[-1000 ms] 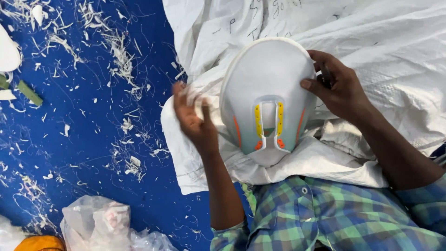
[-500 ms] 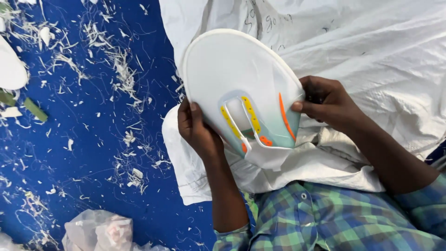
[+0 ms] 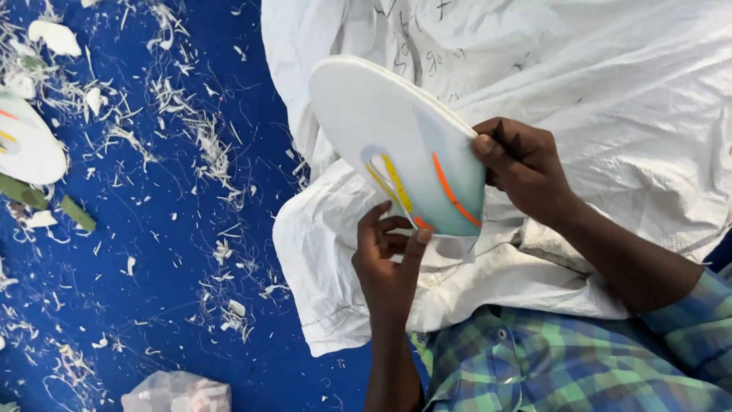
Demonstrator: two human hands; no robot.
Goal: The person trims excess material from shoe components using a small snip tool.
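Holding a white shoe sole (image 3: 396, 145) over the white sack (image 3: 610, 114) on the lap, left hand (image 3: 389, 263) pinches its near end, right hand (image 3: 526, 164) grips the right edge. Trimmings litter the blue floor (image 3: 152, 305); another sole (image 3: 27, 149) lies far left, possibly finished. Since before, the sole has turned more edge-on.

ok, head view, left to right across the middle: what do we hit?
White sole piece at the left edge → white shavings on the blue floor → left hand → white sole with yellow and orange stripes → right hand → white sack.
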